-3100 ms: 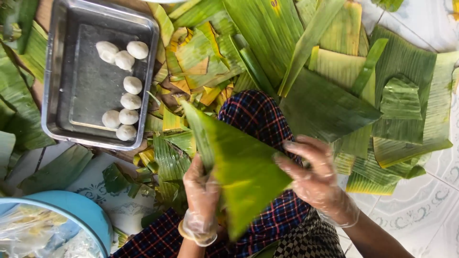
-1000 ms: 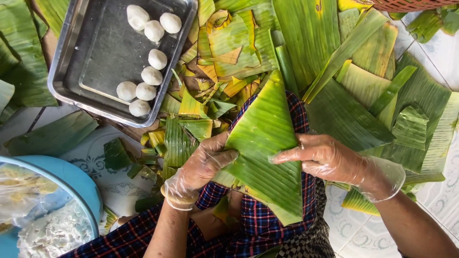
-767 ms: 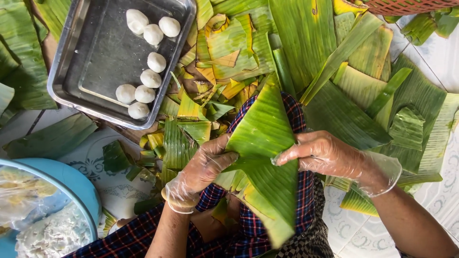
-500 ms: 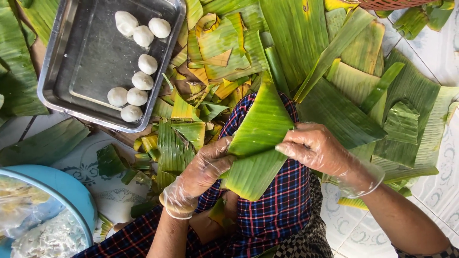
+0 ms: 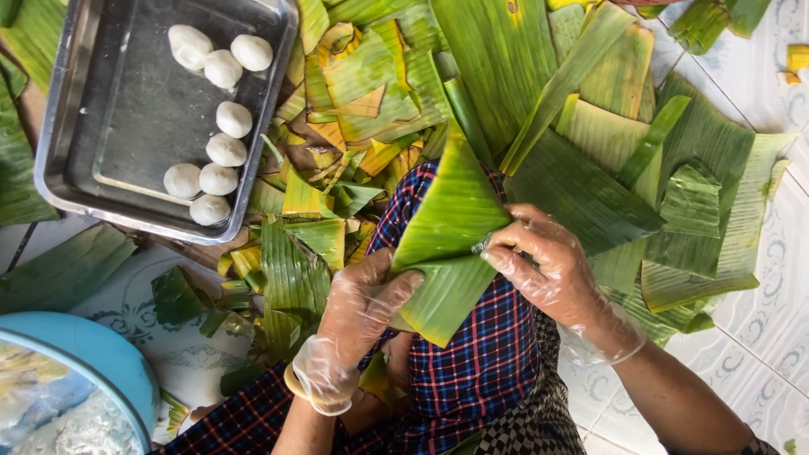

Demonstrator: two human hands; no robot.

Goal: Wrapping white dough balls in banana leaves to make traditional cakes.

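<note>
A: Setting first. White tiled floor (image 5: 771, 278) with a faint pattern, almost buried under cut banana leaves (image 5: 590, 109) spread across the far and right side. Yellowed leaf scraps (image 5: 337, 168) piled in the middle.

B: Hands?

A: Both in thin clear plastic gloves. Between them a folded banana leaf (image 5: 447, 236), bright green, pointed at its far end, held over the person's lap on a blue-and-red checked cloth (image 5: 472, 371).

B: Left hand's grip?

A: Left hand (image 5: 362, 307) is closed on the near left edge of the folded leaf, thumb on top, fingers tucked beneath. A ring-like band sits at that wrist.

B: And the right?

A: Right hand (image 5: 543, 265) pinches the right edge of the same leaf, fingertips pressed to the fold about midway along. Grip narrow, holding leaf only. Whether anything sits inside the fold, I cannot tell.

B: What's around?

A: Far left, a rectangular metal tray (image 5: 93, 126), dull grey, holding eight white dough balls (image 5: 219, 152) in a loose line toward its right side: three at the far end, the rest trailing nearer. Near left corner, the rim of a blue basin (image 5: 101, 354) with a clear plastic bag and something pale inside; contents unclear.

B: Distance from tray to hands?

A: Well apart, scraps lying between them.
</note>
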